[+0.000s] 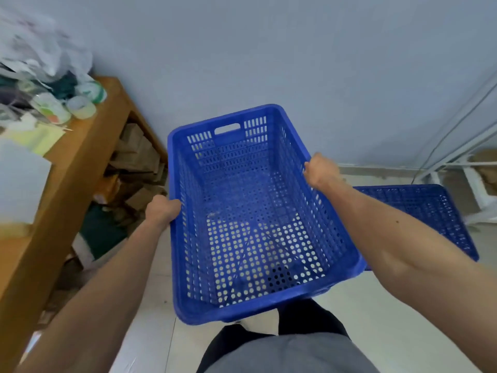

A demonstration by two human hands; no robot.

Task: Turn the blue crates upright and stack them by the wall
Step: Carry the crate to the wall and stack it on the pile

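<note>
Left hand [162, 210]: fingers curled over the rim of the crate's long side, thumb outside. Right hand [320, 172]: closed over the opposite long rim, a little farther forward than the left. Both hands hold tight on the same crate [255, 216], with nothing else in either of them.

Crate between my hands: open side up, tilted slightly, its far end higher. It is off the floor [390, 305], since I see tile and my own legs through the holes in its base. Inside I make out only pale scuffs. A handle slot in the far end faces the wall [295, 49].

Step in hand, as I judge it: this crate is already upright and I am carrying it toward the wall, so the placing is not yet done.

Beyond my right forearm, low on the floor: a second blue crate [419, 211]. Its perforated base seems to face up, so it likely needs turning.

Beyond my left hand: a wooden table [80, 157], cluttered on top, with boxes underneath. Far right, past the second crate: a white frame and cables [457, 162] near the wall.

Next move calls for lowering the crate level, far end against the wall, in the gap between the table and the second crate. I should keep my knuckles off the table edge and release both rims only when the base sits flat.
</note>
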